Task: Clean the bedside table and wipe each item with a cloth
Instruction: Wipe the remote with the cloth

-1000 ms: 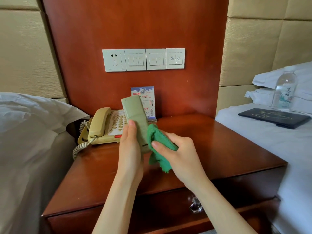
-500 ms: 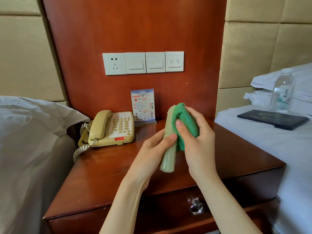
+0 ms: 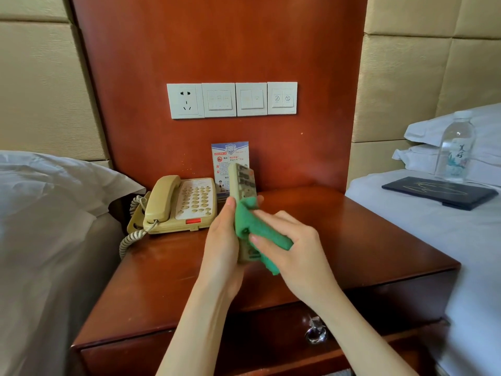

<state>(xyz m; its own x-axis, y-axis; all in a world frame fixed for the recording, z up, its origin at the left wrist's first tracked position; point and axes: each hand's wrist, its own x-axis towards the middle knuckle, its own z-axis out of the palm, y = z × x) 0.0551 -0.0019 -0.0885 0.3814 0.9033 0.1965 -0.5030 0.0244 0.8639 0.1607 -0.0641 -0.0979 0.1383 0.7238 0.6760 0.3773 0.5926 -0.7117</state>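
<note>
The remote (image 3: 242, 185) is held upright above the counter (image 3: 352, 240), gripped by the left hand (image 3: 222, 248), while the green cloth (image 3: 254, 234) is pinched against it by the right hand (image 3: 292, 248). The phone (image 3: 179, 204) and card (image 3: 230, 158), just behind the remote, likely wait. A bottle (image 3: 455, 147) and dark folder (image 3: 439, 191) lie on the bed, well right of the remote.

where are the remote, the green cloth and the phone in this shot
remote control (image 3: 242, 181), head view, upper button face above the cloth
green cloth (image 3: 256, 230), head view, middle of the fold
telephone (image 3: 162, 198), head view, handset on the cradle
</note>
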